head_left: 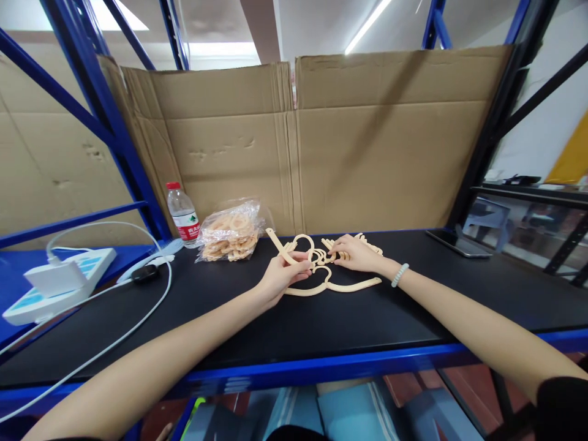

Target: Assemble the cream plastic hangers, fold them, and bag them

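My left hand (287, 274) is closed on a cream curved strip (276, 244), whose straight end sticks up past the thumb. Its loop rises behind my fingers. Small cream rings (318, 257) lie between my two hands. My right hand (353, 253) reaches into a pile of cream pieces (373, 247), its fingertips pinched together near the rings. Whatever is between those fingertips is too small to make out. On the black tabletop in front lies another cream hanger-like piece (351, 286), with a hooked middle and two curved arms; the left hand partly covers it.
A clear bag of cream ring-shaped parts (232, 236) sits at the back left, beside a red-capped water bottle (184, 217). A power strip (59, 285) and white cable (158, 306) are at the left. Towards the right rear lies a dark phone-like slab (459, 243). Cardboard (390, 147) walls the back.
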`<state>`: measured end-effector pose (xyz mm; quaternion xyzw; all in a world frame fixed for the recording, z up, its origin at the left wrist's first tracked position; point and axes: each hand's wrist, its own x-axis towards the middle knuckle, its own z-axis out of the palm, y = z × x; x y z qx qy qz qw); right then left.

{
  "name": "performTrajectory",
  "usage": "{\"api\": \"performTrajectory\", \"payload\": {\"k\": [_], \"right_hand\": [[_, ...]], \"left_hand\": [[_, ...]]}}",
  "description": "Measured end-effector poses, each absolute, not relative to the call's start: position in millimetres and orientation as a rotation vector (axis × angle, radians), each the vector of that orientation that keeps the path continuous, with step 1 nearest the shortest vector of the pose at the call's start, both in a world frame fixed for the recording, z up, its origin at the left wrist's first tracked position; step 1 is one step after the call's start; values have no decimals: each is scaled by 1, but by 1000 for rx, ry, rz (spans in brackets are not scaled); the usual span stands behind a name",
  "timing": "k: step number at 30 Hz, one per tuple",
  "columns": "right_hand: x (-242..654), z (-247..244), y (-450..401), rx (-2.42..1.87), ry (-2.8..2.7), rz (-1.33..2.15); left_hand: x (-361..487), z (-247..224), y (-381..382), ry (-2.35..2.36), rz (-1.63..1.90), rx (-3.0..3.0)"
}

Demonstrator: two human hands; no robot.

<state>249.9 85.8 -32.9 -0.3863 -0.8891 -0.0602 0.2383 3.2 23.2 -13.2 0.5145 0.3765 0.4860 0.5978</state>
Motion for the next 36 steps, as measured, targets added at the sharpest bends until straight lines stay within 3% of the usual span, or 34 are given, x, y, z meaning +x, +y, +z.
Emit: {"api": "performTrajectory", "payload": {"k": [9,18,25,36], "right_hand": [[244,-34,87,-932,-2133,-24],[230,-11,57,-875,-1360,774],[207,-6,25,-766,-1148,1249],[199,-14,21,-800,-1128,1429]], "left_hand": [[5,-11,20,777,1034,1193],[3,-12,21,733,1027,1163],[4,-13,22,684,1024,1219],[5,-14,20,730,1027,1310]]}}
